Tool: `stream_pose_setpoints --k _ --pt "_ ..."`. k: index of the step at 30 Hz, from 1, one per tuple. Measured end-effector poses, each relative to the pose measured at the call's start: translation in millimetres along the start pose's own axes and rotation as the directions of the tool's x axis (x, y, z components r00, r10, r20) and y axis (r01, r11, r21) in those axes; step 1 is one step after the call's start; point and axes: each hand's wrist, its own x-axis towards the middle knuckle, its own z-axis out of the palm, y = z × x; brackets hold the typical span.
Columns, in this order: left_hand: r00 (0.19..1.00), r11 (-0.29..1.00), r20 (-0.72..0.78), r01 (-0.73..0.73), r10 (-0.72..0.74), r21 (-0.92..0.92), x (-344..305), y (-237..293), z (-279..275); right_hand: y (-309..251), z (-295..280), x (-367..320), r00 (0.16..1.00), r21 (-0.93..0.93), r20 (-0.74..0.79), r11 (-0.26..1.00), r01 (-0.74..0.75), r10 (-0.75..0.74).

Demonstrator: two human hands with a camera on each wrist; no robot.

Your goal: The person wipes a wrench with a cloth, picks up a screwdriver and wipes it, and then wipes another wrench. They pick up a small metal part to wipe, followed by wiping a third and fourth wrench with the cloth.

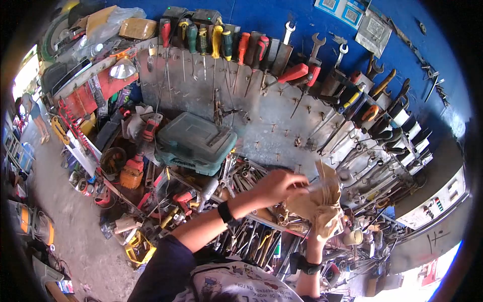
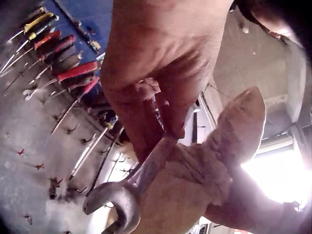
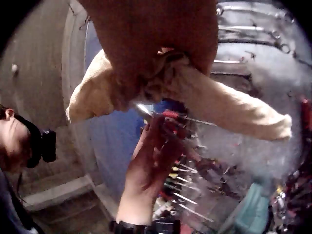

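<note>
Matt cloth [image 2: 178, 197], glossy mtl wrench [image 2: 150, 166]

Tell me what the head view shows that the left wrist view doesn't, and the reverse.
Only the head view shows the green case and the hanging lamp.
Only the left wrist view clearly shows the open-ended wrench.
Both show the left hand, the pale cloth, red-handled tools and the blue wall.
</note>
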Motion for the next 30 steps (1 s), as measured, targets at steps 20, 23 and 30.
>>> stream_pose_setpoints --k 20,23,30 --pt "0.997 0.998 0.068 -0.024 0.020 0.057 -22.6 52.3 -10.3 15.1 67.2 -77.3 0.976 0.142 0.218 0.990 -0.003 -0.029" --pt "0.996 0.990 0.064 0.045 -0.054 0.134 -24.8 58.3 -30.9 14.5 56.9 -54.0 0.982 0.354 0.187 0.932 -0.071 0.004" --pt "0.891 0.914 -0.397 -0.332 0.222 -0.232 -35.4 74.3 -59.0 -30.0 -44.2 43.7 0.849 0.800 0.525 -0.305 -0.517 -0.061"
